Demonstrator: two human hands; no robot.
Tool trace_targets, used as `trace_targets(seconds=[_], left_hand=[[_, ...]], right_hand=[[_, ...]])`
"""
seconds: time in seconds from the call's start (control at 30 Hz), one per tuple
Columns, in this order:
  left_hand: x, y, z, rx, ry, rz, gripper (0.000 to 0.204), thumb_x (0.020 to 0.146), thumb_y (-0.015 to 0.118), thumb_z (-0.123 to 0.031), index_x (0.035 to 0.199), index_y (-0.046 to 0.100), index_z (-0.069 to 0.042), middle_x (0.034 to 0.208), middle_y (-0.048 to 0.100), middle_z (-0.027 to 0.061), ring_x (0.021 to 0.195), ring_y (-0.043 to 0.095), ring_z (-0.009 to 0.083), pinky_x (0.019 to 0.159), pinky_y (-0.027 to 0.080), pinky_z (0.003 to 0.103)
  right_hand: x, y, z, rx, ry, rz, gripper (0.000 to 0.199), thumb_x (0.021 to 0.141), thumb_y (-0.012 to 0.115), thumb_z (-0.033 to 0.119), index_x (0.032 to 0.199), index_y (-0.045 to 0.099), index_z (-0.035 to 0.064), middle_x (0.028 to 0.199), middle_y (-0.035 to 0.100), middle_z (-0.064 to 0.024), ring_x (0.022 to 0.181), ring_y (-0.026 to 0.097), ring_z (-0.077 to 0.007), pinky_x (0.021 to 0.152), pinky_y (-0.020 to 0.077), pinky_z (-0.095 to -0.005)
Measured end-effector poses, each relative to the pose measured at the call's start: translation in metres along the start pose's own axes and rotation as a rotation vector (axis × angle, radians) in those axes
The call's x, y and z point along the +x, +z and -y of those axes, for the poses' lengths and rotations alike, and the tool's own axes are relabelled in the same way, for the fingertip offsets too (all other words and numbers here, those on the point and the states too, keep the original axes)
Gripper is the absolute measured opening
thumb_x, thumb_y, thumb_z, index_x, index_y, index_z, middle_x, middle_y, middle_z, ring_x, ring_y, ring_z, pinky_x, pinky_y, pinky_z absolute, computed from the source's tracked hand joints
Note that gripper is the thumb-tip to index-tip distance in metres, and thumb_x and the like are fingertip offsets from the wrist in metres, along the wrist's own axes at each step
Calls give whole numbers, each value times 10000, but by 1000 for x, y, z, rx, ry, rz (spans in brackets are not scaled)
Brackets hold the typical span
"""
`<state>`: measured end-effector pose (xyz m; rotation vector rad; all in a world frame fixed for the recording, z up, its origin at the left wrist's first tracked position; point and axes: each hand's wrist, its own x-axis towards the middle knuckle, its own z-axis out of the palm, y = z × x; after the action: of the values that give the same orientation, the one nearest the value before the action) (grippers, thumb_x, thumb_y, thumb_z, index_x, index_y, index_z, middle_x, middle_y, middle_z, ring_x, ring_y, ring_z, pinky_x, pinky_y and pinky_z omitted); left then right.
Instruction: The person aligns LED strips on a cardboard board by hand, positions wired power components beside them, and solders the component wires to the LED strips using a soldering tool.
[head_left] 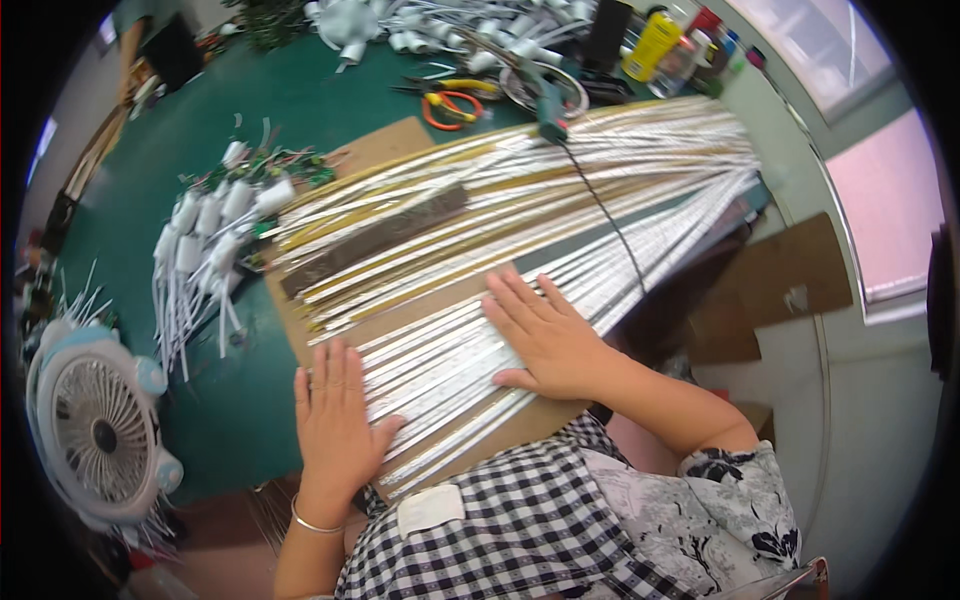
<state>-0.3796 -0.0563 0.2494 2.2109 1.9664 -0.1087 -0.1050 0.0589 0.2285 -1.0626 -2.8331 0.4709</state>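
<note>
A bundle of long thin white strips (440,365) lies side by side on a brown board (455,290) in front of me. Against the strips' left ends rests my left hand (338,415), open, fingers straight and close together, thumb out over the nearest strips. My right hand (540,335) is flat on top of the strips further right, its fingers spread. Neither hand grips anything. Beyond them more strips, yellowish and silvery (400,262), run across the board, with a dark flat bar (375,240) lying over them.
To the left, white cylindrical parts with wires (210,220) lie on the green table (115,230), near a small fan (100,430). Orange-handled pliers (452,110), a green-handled tool (550,112) and its black cord (607,212) are further back. A yellow bottle (652,45) stands at the back right.
</note>
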Motion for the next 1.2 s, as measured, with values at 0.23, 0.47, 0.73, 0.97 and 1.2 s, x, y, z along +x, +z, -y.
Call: trace_targets(seconds=[0.23,0.47,0.73,0.97,1.2], left_hand=[[19,6,-23,60,-28,7,878,887,451,-579,1461,249,53,1544,222,221,1447,165,364,1170,81,495],[24,4,-32,84,-2,-10,869,893,450,-556,1466,231,58,1543,223,221,1445,167,366,1172,84,491],[25,3,-48,113,-3,4,834,932,396,-548,1466,218,68,1527,228,260,1435,183,388,1166,104,495],[17,22,-41,100,-7,-26,842,930,382,-567,1460,236,71,1520,241,266,1425,206,402,1158,129,498],[-2,39,3,27,-31,-29,870,872,480,-540,1466,241,48,1530,241,239,1432,198,387,1165,121,487]], right_hand=[[-9,-31,-100,514,77,-549,339,879,628,132,1215,607,92,1274,593,-106,1219,514,-289,1042,378,-388],[-58,-64,-222,-558,40,-216,257,772,598,123,1014,676,166,991,633,6,982,571,-192,849,436,-345],[-48,-58,-233,-427,127,-517,325,824,585,103,1144,639,113,1264,596,-53,1108,562,-243,959,424,-366],[-59,-21,-278,-19,187,-679,466,966,483,284,1383,478,78,1483,382,-164,1398,306,-332,1147,243,-408],[-43,-23,-216,-475,378,-210,509,955,463,236,1416,414,26,1485,379,-172,1395,306,-355,1151,223,-417]])
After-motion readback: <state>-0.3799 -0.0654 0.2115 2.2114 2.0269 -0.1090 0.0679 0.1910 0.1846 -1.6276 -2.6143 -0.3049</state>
